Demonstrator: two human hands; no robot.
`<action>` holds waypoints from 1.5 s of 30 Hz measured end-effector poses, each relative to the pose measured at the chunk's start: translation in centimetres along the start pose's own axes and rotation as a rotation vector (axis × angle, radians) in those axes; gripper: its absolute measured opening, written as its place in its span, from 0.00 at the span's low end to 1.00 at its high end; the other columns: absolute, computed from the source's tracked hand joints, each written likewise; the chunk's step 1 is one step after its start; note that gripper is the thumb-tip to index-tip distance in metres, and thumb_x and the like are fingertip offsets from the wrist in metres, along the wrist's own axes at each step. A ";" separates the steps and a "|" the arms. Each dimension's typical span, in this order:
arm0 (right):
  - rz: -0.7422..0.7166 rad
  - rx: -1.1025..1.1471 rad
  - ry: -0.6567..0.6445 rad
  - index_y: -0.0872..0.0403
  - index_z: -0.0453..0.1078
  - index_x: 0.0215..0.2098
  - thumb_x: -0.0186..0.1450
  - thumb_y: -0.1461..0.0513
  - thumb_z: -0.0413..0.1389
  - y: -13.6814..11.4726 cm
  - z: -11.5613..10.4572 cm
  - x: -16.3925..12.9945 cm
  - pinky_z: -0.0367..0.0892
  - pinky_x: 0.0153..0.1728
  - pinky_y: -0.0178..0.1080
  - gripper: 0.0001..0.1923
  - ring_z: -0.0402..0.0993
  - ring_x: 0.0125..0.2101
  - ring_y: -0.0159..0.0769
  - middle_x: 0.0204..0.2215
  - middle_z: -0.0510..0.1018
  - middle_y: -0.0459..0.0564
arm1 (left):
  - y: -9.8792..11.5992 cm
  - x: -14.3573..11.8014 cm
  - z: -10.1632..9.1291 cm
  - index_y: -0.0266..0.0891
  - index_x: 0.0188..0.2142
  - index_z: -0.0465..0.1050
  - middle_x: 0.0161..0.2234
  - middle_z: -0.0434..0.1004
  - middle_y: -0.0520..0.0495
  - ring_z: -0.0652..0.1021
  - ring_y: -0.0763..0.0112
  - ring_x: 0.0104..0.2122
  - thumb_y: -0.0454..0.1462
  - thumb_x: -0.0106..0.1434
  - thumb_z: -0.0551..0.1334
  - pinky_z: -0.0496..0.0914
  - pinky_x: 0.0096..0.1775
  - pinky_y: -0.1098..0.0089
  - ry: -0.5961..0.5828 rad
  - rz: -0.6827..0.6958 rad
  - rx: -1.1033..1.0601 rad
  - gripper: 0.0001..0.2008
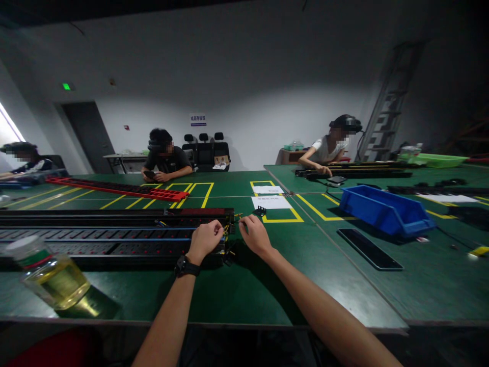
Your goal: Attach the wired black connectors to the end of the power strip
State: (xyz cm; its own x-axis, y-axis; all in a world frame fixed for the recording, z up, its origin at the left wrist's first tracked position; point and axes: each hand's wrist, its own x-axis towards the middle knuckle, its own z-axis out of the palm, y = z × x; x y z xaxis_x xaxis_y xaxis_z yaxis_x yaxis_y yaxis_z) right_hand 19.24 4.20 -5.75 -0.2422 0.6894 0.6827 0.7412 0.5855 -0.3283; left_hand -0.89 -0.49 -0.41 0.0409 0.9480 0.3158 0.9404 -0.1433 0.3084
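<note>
My left hand (206,238), with a black watch on its wrist, rests at the right end of a long black rail assembly (114,248). Its fingers are curled closed beside yellow wires (226,234); what they pinch is hidden. Just off that end, my right hand (255,234) is closed in a pinch on what looks like a thin wire (237,221). A small gap separates the two hands. Rows of slots and small red spots run along the rails. Behind my right hand lies a small black perforated bracket (260,210).
A bottle of yellow liquid (57,278) stands front left. To the right are a phone (369,248) and a blue bin (385,209). Paper sheets (270,202) and a red rail frame (118,188) lie farther back. Several co-workers sit across the green table (282,285).
</note>
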 end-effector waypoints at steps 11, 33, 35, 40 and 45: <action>-0.011 -0.003 -0.036 0.52 0.73 0.38 0.75 0.62 0.51 -0.2 -0.1 -0.1 0.66 0.44 0.39 0.10 0.72 0.42 0.41 0.37 0.77 0.53 | 0.2 0.2 0.3 0.47 0.40 0.79 0.36 0.85 0.49 0.82 0.63 0.39 0.43 0.71 0.57 0.65 0.39 0.69 -0.055 0.054 0.108 0.11; 0.562 -0.313 -0.118 0.56 0.75 0.54 0.67 0.67 0.52 8.7 -2.1 0.1 0.67 0.44 0.41 0.19 0.75 0.48 0.48 0.48 0.79 0.61 | -1.1 0.4 1.2 0.47 0.45 0.82 0.45 0.85 0.48 0.78 0.59 0.47 0.43 0.71 0.56 0.66 0.51 0.60 -0.069 0.260 0.020 0.14; 0.515 -0.284 -0.138 0.57 0.74 0.57 0.68 0.66 0.51 8.8 -1.8 0.1 0.68 0.46 0.42 0.20 0.75 0.48 0.48 0.49 0.79 0.61 | -1.0 0.3 1.1 0.47 0.46 0.81 0.45 0.85 0.48 0.77 0.58 0.47 0.43 0.71 0.56 0.66 0.51 0.59 -0.068 0.251 0.017 0.14; 0.180 -0.183 -0.194 0.52 0.69 0.65 0.71 0.65 0.49 7.6 -0.5 0.2 0.67 0.50 0.42 0.25 0.73 0.52 0.45 0.55 0.78 0.56 | -0.8 0.0 1.0 0.46 0.46 0.81 0.46 0.85 0.47 0.77 0.58 0.48 0.42 0.71 0.57 0.66 0.52 0.59 -0.071 0.242 0.025 0.14; 0.220 -0.218 -0.258 0.51 0.77 0.53 0.77 0.57 0.46 5.9 -0.8 0.4 0.66 0.48 0.45 0.19 0.74 0.50 0.48 0.45 0.83 0.56 | -0.9 -0.1 1.3 0.46 0.45 0.81 0.45 0.85 0.47 0.77 0.58 0.48 0.41 0.72 0.57 0.67 0.53 0.59 -0.055 0.255 0.025 0.13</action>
State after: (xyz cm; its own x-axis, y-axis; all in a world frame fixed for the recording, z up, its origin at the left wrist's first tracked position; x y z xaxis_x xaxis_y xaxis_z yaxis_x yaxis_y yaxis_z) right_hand 24.05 7.56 -6.92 -0.1913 0.8890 0.4160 0.9014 0.3268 -0.2839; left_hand -1.26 -0.06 -1.83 0.2951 0.8963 0.3309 0.9055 -0.3729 0.2025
